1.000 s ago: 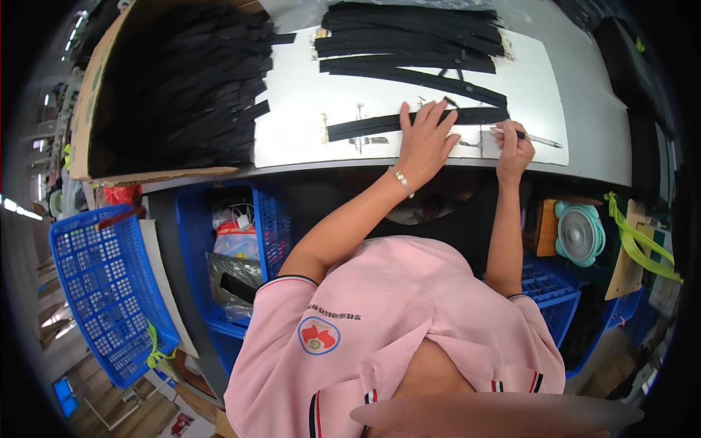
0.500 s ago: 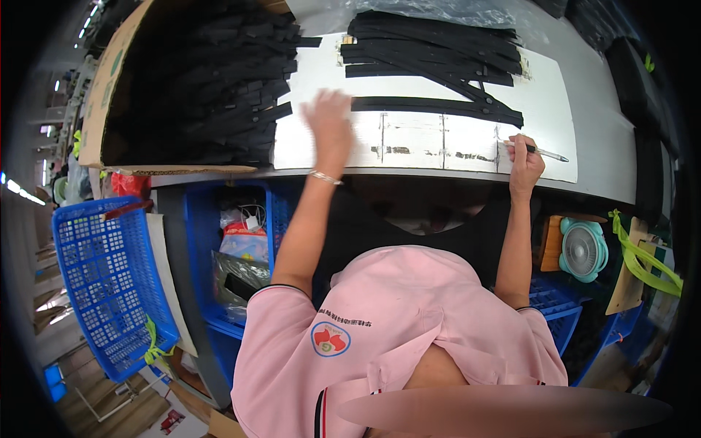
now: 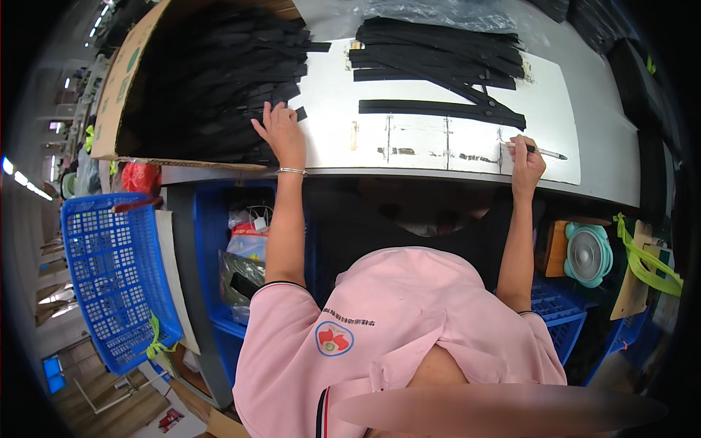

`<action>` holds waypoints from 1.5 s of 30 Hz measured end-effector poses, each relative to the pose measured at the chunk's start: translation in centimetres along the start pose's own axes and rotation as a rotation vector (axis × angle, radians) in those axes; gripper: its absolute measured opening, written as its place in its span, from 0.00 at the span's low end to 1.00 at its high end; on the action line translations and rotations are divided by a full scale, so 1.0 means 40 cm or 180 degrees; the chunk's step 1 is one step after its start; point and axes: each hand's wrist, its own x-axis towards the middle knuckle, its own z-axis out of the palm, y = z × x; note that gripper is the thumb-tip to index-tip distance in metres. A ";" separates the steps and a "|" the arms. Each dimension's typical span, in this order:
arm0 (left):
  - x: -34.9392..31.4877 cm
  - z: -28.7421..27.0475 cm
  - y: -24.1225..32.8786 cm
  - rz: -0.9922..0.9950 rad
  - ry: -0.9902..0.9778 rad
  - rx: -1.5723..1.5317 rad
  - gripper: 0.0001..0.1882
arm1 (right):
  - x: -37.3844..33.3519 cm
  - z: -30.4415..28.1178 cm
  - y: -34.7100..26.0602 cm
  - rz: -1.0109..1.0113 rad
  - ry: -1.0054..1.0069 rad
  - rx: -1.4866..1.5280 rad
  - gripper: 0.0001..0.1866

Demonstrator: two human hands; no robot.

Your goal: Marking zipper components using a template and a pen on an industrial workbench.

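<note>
My left hand [image 3: 283,136] is at the right side of a cardboard box [image 3: 106,120], its fingers spread over the ends of the black fabric strips [image 3: 212,87] heaped inside. Nothing shows in its grasp. A pen [image 3: 549,152] with a dark grip is held in my right hand [image 3: 527,166], over the right part of a white board [image 3: 558,109] with dark marks and lines. Just beyond the marks lies a single black strip [image 3: 431,108] across the board. Its right end meets a slanting strip that runs down from a stack of black strips [image 3: 438,44] at the back.
The board rests on a grey table [image 3: 610,139], with clear plastic film [image 3: 467,14] behind it. A blue basket [image 3: 120,285] stands at the left and a blue crate [image 3: 212,285] sits below the table. A small turquoise fan [image 3: 586,253] is at the right.
My left hand has moved left from the board to the strips in the box. The right hand stays in place with the pen. The view has shifted slightly.
</note>
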 end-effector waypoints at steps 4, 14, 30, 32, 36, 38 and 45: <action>-0.010 -0.012 0.001 0.0047 -0.0110 0.0018 0.05 | 0.001 -0.001 0.011 -0.0100 -0.0021 -0.0023 0.13; -0.040 -0.030 0.017 0.0289 0.0032 -0.0322 0.13 | 0.006 -0.009 0.012 -0.0053 -0.0099 -0.0067 0.13; -0.063 -0.013 0.463 0.1405 -0.1063 -0.2528 0.05 | -0.024 0.017 -0.083 -0.0209 0.0072 -0.0347 0.12; -0.091 0.012 0.551 0.1495 -0.1081 -0.2698 0.05 | -0.069 0.035 -0.110 -0.0597 0.0076 -0.0309 0.13; -0.135 0.029 0.664 0.1363 -0.1287 -0.2817 0.12 | -0.150 0.064 -0.124 -0.1760 -0.0173 -0.1561 0.18; -0.142 0.039 0.683 0.1261 -0.0765 -0.2870 0.13 | -0.169 0.085 -0.111 -0.2054 -0.0246 -0.1856 0.17; -0.193 -0.042 0.631 0.1194 -0.0588 -0.2107 0.17 | -0.176 -0.002 -0.071 -0.1816 -0.0624 -0.2264 0.25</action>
